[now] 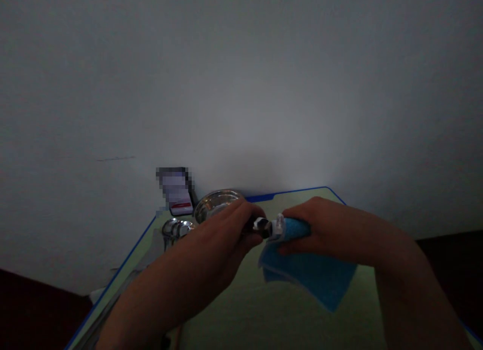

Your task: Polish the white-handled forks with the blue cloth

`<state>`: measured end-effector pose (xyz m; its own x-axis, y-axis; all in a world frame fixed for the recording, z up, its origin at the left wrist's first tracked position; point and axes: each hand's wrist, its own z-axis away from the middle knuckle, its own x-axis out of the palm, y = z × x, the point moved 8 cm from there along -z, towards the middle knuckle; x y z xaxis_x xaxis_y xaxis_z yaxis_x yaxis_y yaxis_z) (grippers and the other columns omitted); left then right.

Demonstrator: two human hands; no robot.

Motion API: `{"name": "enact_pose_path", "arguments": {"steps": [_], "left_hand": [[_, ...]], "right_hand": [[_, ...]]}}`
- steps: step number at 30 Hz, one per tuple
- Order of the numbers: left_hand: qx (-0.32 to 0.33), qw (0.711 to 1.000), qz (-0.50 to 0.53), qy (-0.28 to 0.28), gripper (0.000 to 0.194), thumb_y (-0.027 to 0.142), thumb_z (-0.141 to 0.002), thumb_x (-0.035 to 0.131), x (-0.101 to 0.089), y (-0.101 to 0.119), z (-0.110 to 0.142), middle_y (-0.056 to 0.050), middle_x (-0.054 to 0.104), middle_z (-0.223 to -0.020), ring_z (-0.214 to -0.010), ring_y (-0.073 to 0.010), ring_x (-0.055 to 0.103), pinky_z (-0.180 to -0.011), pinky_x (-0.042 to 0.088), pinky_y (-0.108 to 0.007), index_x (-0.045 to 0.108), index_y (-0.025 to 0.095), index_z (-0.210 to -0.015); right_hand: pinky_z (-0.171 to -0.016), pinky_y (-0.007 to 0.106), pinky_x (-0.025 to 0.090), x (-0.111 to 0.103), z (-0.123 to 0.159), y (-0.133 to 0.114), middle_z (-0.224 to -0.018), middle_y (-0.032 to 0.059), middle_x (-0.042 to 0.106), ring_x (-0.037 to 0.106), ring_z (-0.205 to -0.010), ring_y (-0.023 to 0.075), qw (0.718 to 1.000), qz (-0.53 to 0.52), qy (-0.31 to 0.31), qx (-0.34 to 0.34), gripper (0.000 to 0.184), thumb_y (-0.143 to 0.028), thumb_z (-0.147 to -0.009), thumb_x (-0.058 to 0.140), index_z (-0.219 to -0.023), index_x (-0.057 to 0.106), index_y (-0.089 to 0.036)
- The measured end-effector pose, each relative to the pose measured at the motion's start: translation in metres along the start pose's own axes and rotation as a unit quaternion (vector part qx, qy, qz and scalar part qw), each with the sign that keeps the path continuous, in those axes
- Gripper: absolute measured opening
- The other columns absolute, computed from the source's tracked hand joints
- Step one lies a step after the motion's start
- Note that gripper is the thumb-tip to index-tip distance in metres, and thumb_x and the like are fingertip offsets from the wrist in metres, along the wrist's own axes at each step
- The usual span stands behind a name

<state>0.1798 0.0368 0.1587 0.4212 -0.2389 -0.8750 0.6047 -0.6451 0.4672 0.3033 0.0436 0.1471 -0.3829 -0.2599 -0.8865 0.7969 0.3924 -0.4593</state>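
At the far left of the desk [234, 315], a phone-like device [176, 191], partly pixelated, is leaning against the wall [241, 88] behind some rounded shiny metal pieces [176, 228], while a metal bowl [213, 203] is standing just to their right, partly hidden by the left hand. The left hand [230, 227] is closing its fingers around a dark, shiny item [267, 228], too dim to identify, which is lying between the two hands above the desk. Farther right, the right hand [319, 224] is clamping a blue cloth [324, 282] against that item's end, the loose part hanging below.

the cloth [320, 274] is blue, the table [271, 315] pale green.
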Motion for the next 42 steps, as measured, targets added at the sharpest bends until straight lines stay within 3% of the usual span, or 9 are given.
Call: {"name": "enact_pose_path", "arguments": {"steps": [11,18,23,30,38,42], "left_hand": [[-0.017,0.999,-0.008,-0.043,0.023,0.04,-0.088,0.043,-0.002,-0.003,0.004,0.0,0.063,-0.087,-0.074,-0.0147,0.058,-0.063,0.045,-0.024,0.055,0.025,-0.101],[-0.033,0.989,0.103,-0.101,0.025,0.038,-0.089,0.041,0.004,-0.02,0.002,0.0,0.064,-0.084,-0.071,-0.0117,0.06,-0.058,0.046,-0.019,0.055,0.021,-0.102],[-0.023,0.989,0.102,-0.101,0.023,0.036,-0.09,0.04,0.007,-0.02,-0.003,0.0,0.059,-0.078,-0.064,-0.0101,0.056,-0.054,0.043,-0.019,0.053,0.019,-0.099],[0.002,0.999,-0.007,-0.05,0.018,0.032,-0.09,0.041,0.004,-0.009,-0.007,0.001,0.058,-0.079,-0.069,-0.0123,0.054,-0.057,0.038,-0.021,0.054,0.021,-0.088],[0.018,0.999,-0.004,-0.034,0.014,0.028,-0.09,0.042,-0.004,-0.003,-0.004,0.002,0.06,-0.083,-0.074,-0.0127,0.055,-0.065,0.039,-0.023,0.055,0.023,-0.091],[0.03,0.998,-0.01,-0.046,0.014,0.028,-0.09,0.042,0.002,-0.001,-0.012,0.001,0.059,-0.081,-0.073,-0.0132,0.055,-0.064,0.04,-0.024,0.055,0.021,-0.091]], "right_hand": [[-0.057,0.023,0.041,0.004,-0.002,-0.008,-0.08,0.0021,0.067,0.06,-0.069,0.0158,0.994,-0.073,-0.076,-0.003,0.038,-0.055,-0.071,0.057,-0.085,0.068,-0.022],[-0.054,0.023,0.038,0.006,-0.003,-0.003,-0.077,0.0022,0.066,0.058,-0.065,0.014,0.994,-0.092,-0.064,0.011,0.041,-0.055,-0.078,0.048,-0.083,0.066,-0.019],[-0.053,0.022,0.036,0.004,-0.004,-0.004,-0.072,0.0013,0.064,0.055,-0.061,0.0119,0.996,-0.081,-0.036,-0.01,0.04,-0.052,-0.082,0.043,-0.078,0.063,-0.018],[-0.051,0.022,0.033,0.002,-0.003,-0.011,-0.07,0.002,0.062,0.054,-0.059,0.0117,0.997,-0.054,-0.037,-0.03,0.038,-0.05,-0.082,0.045,-0.078,0.064,-0.017],[-0.055,0.023,0.033,-0.004,-0.003,-0.026,-0.07,0.0018,0.062,0.054,-0.061,0.0113,0.997,-0.009,0.032,-0.076,0.039,-0.05,-0.085,0.041,-0.083,0.063,-0.019],[-0.056,0.023,0.034,-0.003,-0.006,-0.027,-0.073,0.0024,0.064,0.055,-0.062,0.012,0.996,-0.016,0.028,-0.078,0.039,-0.05,-0.086,0.04,-0.085,0.063,-0.019]]}}
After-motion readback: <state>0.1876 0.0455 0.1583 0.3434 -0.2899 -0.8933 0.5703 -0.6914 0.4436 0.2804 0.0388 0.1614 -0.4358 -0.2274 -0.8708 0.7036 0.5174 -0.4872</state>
